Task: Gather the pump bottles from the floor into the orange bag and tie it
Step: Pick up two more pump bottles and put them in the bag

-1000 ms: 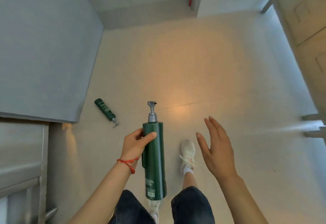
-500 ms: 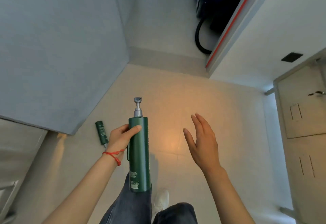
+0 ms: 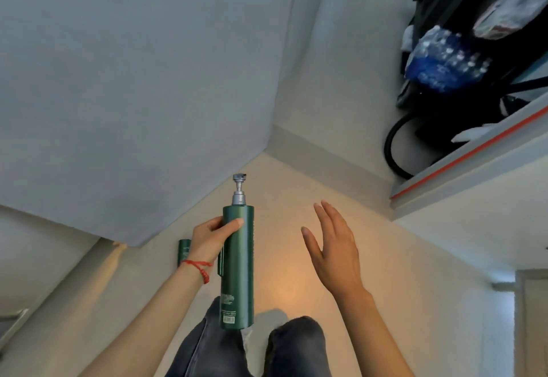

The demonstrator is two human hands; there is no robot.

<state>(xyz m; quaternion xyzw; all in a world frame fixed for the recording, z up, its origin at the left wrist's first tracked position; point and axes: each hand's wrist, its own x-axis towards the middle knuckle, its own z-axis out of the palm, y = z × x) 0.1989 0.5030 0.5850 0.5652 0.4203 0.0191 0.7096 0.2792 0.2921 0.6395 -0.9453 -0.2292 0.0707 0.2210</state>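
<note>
My view has tilted up over the last second: more wall, less floor (image 3: 296, 258). My left hand (image 3: 209, 241) keeps its closed grip on the upright green pump bottle (image 3: 238, 264); my right hand (image 3: 333, 250) stays open and empty beside it. One bottle is collected and in transit. The second bottle (image 3: 184, 250), lying on the floor near the left wall, is now mostly hidden behind my left hand. The orange bag is not in view, so I cannot tell where it sits.
</note>
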